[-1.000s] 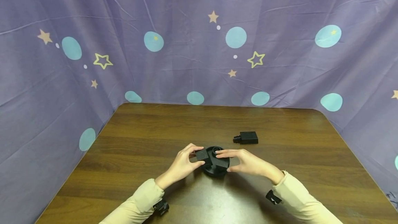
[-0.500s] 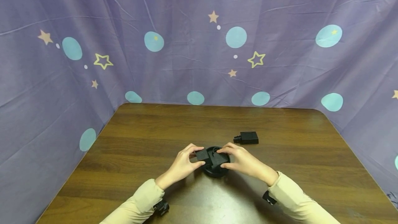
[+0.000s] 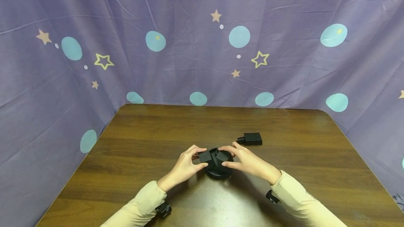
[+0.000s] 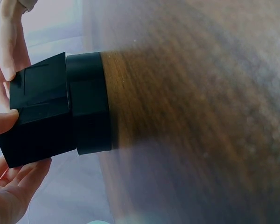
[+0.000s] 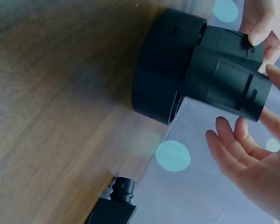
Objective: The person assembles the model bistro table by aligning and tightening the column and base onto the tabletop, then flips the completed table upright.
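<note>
Right hand (image 3: 246,160): since the first head frame I see it has moved inward and a little farther off, and the right block (image 3: 222,156) has swung toward the far side with it. Thumb and forefinger pinch that block; in the right wrist view the other fingers curve loosely away from it.
Curtain (image 3: 189,2): my backdrop, well beyond both hands.
Table (image 3: 151,143): under both hands, brown wood running out past them on either side.
Left hand (image 3: 184,165): unmoved on my feed; thumb on the near side and fingers on the far side pinch the left block (image 3: 205,157).
Round base (image 3: 217,176): black, on the table between the two hands, just below their fingertips.
Loose part (image 3: 253,139): just beyond the right hand, lying down, its ribbed neck toward the left hand's side; nothing grips it.
Blocks: both stand up from the base, side by side between the hands. Only the right one has shifted, so I judge its angle is being worked while the left hand steadies the other; how firmly either sits, I can't tell.
Markings (image 5: 255,92): beside the right hand's fingertips, too small for me to read.
</note>
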`<state>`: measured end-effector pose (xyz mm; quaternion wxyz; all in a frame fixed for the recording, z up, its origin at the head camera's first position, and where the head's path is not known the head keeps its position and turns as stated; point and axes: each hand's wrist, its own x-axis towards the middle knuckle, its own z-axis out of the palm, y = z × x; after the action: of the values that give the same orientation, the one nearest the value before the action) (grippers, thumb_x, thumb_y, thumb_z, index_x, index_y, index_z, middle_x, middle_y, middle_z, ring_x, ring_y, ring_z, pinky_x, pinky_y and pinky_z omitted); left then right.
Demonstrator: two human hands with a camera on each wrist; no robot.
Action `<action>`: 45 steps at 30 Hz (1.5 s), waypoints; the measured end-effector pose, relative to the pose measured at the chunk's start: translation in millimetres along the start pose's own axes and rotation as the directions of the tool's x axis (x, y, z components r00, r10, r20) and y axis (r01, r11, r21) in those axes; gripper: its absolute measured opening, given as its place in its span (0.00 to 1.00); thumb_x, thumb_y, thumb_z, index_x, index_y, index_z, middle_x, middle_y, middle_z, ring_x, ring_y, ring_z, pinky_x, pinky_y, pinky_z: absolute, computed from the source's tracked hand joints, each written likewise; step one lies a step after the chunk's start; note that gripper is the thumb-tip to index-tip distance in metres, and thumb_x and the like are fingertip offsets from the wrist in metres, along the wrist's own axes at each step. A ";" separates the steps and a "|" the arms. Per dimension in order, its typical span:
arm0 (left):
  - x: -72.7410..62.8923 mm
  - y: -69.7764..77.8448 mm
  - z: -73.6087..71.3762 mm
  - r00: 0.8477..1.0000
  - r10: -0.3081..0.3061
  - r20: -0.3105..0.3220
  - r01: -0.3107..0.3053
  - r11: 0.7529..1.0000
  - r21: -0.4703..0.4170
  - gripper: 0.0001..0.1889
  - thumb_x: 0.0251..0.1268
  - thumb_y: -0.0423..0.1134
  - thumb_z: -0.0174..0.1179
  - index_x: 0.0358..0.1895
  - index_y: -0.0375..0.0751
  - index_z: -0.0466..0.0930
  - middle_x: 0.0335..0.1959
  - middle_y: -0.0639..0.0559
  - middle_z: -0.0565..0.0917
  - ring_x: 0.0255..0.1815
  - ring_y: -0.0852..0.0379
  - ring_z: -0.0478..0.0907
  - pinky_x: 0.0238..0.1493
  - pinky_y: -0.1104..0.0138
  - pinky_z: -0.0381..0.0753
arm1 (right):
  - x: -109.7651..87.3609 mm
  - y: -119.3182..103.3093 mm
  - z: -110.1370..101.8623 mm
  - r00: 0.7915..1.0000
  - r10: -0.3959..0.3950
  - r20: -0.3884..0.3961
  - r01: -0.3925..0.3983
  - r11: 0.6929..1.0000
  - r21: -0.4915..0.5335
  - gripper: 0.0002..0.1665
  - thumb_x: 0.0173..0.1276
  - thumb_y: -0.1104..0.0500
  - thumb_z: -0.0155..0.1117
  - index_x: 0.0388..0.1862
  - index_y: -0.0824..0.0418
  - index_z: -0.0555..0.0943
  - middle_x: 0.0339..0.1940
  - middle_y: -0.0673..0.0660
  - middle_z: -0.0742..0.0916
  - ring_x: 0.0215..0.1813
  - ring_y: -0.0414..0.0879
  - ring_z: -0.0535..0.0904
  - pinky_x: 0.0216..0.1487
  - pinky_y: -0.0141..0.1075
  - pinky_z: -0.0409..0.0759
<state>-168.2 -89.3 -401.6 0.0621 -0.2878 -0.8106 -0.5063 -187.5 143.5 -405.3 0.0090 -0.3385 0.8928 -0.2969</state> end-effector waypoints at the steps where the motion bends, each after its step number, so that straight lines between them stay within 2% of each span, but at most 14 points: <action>1: 0.1 0.0 0.1 1.000 0.001 -0.001 -0.001 1.000 0.000 0.21 0.42 0.22 0.64 0.45 0.22 0.73 0.37 0.37 0.75 0.40 0.44 0.76 0.43 0.60 0.78 | 1.0 0.5 -0.4 1.000 0.009 -0.010 -0.009 1.000 0.003 0.30 0.59 0.42 0.57 0.56 0.55 0.71 0.35 0.50 0.73 0.35 0.46 0.72 0.33 0.33 0.71; 6: 0.3 0.3 0.6 1.000 0.003 -0.005 -0.003 1.000 -0.001 0.21 0.42 0.22 0.65 0.44 0.22 0.73 0.37 0.37 0.75 0.40 0.44 0.76 0.43 0.61 0.78 | 0.6 5.8 -4.1 0.997 0.023 -0.068 -0.021 0.999 0.029 0.29 0.56 0.44 0.62 0.50 0.61 0.72 0.42 0.52 0.77 0.43 0.49 0.75 0.43 0.39 0.75; 9: 0.4 0.9 0.5 1.000 0.001 -0.005 -0.001 1.000 0.001 0.21 0.42 0.22 0.65 0.44 0.21 0.73 0.37 0.37 0.75 0.40 0.44 0.76 0.43 0.60 0.78 | -3.5 9.9 -6.8 0.997 0.027 -0.077 -0.023 0.998 0.050 0.26 0.56 0.49 0.63 0.49 0.62 0.73 0.46 0.55 0.79 0.48 0.52 0.76 0.47 0.44 0.75; 13: 0.5 1.7 -0.1 1.000 -0.005 -0.004 0.005 1.000 0.001 0.21 0.42 0.22 0.64 0.44 0.21 0.73 0.37 0.37 0.75 0.40 0.44 0.76 0.44 0.61 0.78 | -9.3 12.7 -9.5 0.998 0.035 -0.060 -0.029 0.996 0.088 0.23 0.55 0.57 0.64 0.49 0.63 0.71 0.45 0.60 0.81 0.47 0.54 0.77 0.47 0.46 0.76; 18: -0.2 1.6 -0.4 1.000 -0.006 -0.004 0.006 1.000 0.003 0.21 0.42 0.22 0.65 0.45 0.21 0.73 0.37 0.37 0.75 0.39 0.44 0.76 0.43 0.61 0.78 | -11.9 13.8 -10.3 0.999 0.000 -0.032 0.004 0.993 0.122 0.30 0.55 0.59 0.65 0.56 0.62 0.68 0.46 0.58 0.80 0.44 0.47 0.78 0.43 0.44 0.78; 21: -0.2 1.8 -0.5 1.000 -0.006 -0.003 0.006 1.000 0.003 0.21 0.42 0.22 0.65 0.45 0.22 0.73 0.37 0.37 0.75 0.39 0.44 0.76 0.43 0.61 0.78 | -12.3 14.6 -8.2 0.998 -0.048 -0.028 0.050 0.994 0.093 0.32 0.56 0.57 0.65 0.59 0.62 0.68 0.48 0.57 0.80 0.40 0.41 0.76 0.39 0.41 0.78; 25: 0.2 2.5 -0.6 1.000 -0.003 -0.001 0.003 1.000 -0.001 0.21 0.42 0.21 0.64 0.45 0.21 0.73 0.37 0.37 0.75 0.40 0.44 0.76 0.44 0.61 0.78 | -13.0 13.3 -4.2 0.994 -0.074 -0.081 0.073 0.997 -0.019 0.27 0.54 0.55 0.66 0.52 0.63 0.73 0.44 0.56 0.80 0.34 0.41 0.74 0.35 0.37 0.77; 30: -0.2 1.9 -0.4 1.000 -0.001 -0.002 0.001 1.000 -0.006 0.21 0.42 0.21 0.64 0.44 0.21 0.73 0.37 0.37 0.75 0.39 0.44 0.76 0.43 0.61 0.78 | -13.2 10.1 -1.7 0.989 -0.065 -0.132 0.056 0.996 -0.073 0.23 0.50 0.53 0.69 0.42 0.62 0.75 0.41 0.55 0.79 0.40 0.47 0.77 0.42 0.38 0.77; 32: -0.4 1.5 -0.3 1.000 -0.001 -0.004 0.001 1.000 -0.008 0.21 0.42 0.21 0.64 0.44 0.21 0.73 0.36 0.37 0.75 0.39 0.44 0.76 0.43 0.61 0.78 | -13.3 9.1 -1.2 0.991 -0.058 -0.125 0.052 0.997 -0.049 0.22 0.50 0.53 0.69 0.41 0.62 0.75 0.40 0.54 0.81 0.42 0.47 0.78 0.43 0.39 0.78; 35: -0.7 1.0 -0.1 1.000 0.002 -0.007 -0.002 1.000 -0.006 0.21 0.41 0.21 0.64 0.44 0.21 0.73 0.36 0.37 0.75 0.39 0.44 0.76 0.43 0.61 0.78 | -14.5 7.2 -1.8 0.995 -0.037 -0.094 0.037 0.999 -0.006 0.23 0.51 0.56 0.68 0.45 0.63 0.74 0.37 0.53 0.83 0.37 0.44 0.79 0.38 0.36 0.79; 41: -0.5 0.8 -0.1 1.000 0.009 -0.009 -0.009 1.000 0.000 0.21 0.41 0.21 0.65 0.44 0.21 0.73 0.36 0.37 0.75 0.39 0.44 0.77 0.43 0.62 0.78 | -17.3 1.9 -5.3 0.997 -0.069 -0.017 0.069 0.997 -0.034 0.30 0.47 0.60 0.67 0.52 0.64 0.73 0.44 0.56 0.81 0.38 0.41 0.77 0.39 0.35 0.78; 45: -0.2 0.9 -0.2 1.000 0.010 -0.009 -0.010 1.000 0.001 0.21 0.41 0.21 0.65 0.44 0.21 0.73 0.36 0.37 0.75 0.39 0.44 0.76 0.43 0.61 0.78 | -16.9 0.5 -6.9 0.997 -0.079 0.014 0.079 0.997 -0.026 0.29 0.47 0.64 0.65 0.52 0.65 0.73 0.47 0.57 0.79 0.40 0.42 0.76 0.39 0.34 0.78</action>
<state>-167.6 -89.2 -400.9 0.0685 -0.2896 -0.8091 -0.5067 -176.3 157.7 -403.1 -0.0015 -0.3757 0.8825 -0.2830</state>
